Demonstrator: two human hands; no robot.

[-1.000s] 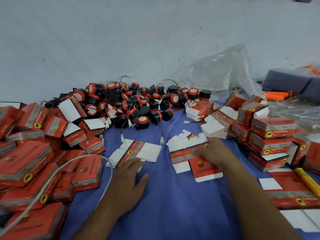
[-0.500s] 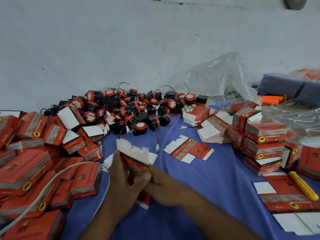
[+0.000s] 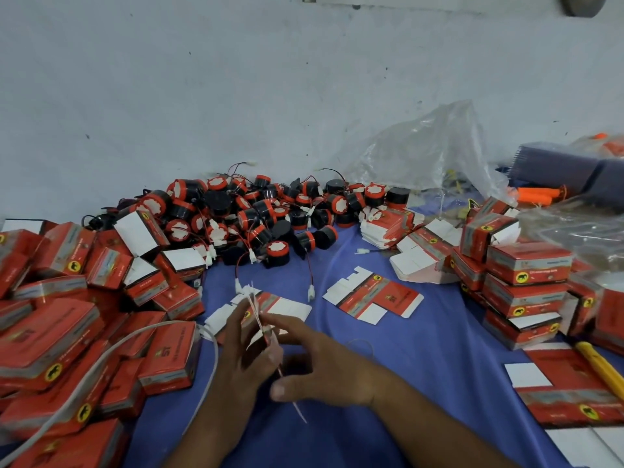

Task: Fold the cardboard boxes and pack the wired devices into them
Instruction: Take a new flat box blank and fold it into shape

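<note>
Cardboard blank [image 3: 266,334] edge-on between both | left hand [image 3: 241,363] pinches it | right hand [image 3: 324,366] spread, touching

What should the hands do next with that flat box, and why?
I'd guess: pop the flat box blank open into a box shape. It sits edge-on and unfolded between the left hand and right hand, and the wired devices piled behind need an open box.
</note>
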